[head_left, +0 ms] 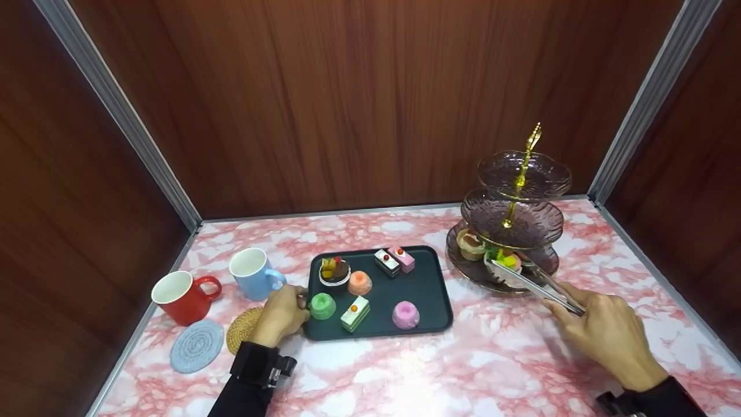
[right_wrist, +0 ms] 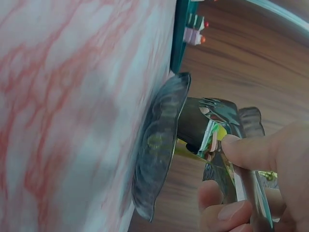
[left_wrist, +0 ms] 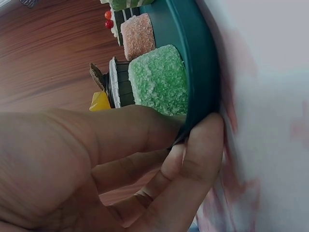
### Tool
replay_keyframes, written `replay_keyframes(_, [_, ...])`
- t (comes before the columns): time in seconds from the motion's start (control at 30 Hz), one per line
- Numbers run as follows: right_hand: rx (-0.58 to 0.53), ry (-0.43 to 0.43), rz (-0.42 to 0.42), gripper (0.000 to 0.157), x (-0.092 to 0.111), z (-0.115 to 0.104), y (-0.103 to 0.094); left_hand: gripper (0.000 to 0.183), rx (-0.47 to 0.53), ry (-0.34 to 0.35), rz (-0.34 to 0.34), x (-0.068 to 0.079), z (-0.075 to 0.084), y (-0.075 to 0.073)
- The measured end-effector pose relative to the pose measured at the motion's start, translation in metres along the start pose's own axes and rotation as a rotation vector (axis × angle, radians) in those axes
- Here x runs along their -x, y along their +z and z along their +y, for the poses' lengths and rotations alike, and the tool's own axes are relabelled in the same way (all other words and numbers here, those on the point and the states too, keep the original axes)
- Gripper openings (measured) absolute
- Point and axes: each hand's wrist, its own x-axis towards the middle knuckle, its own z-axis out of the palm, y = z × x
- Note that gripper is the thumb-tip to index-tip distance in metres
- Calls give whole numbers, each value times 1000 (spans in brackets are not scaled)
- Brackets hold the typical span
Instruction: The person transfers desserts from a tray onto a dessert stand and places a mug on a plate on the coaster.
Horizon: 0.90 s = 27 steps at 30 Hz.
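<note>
Left wrist shows tray [left_wrist: 205, 63] pinched; head unclear.

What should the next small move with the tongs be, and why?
Probably settle the yellow-topped dessert gently onto the bottom tier: the tongs in the right hand have it at that tier, beside a tart. I can't tell whether it fully rests there, so opening them first seems riskier.

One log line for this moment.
left hand: pinches dark green rectangular tray edge | right hand: holds silver metal tongs | tongs' tips: at yellow-topped dessert, bottom tier of purple three-tiered stand
</note>
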Motion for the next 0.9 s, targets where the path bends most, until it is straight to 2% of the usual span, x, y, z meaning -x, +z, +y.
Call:
replay_keyframes(0.3, [35, 62, -36, 56, -1, 12, -5, 50, 16, 6, -5, 2, 0, 0])
replay_keyframes(0.7, [65, 82, -31, 57, -5, 24, -8, 43, 11, -12, -6, 2, 1, -2])
replay_keyframes(0.9, [89, 111, -35, 55, -12, 30, -8, 38, 5, 18, 7, 2, 1, -1])
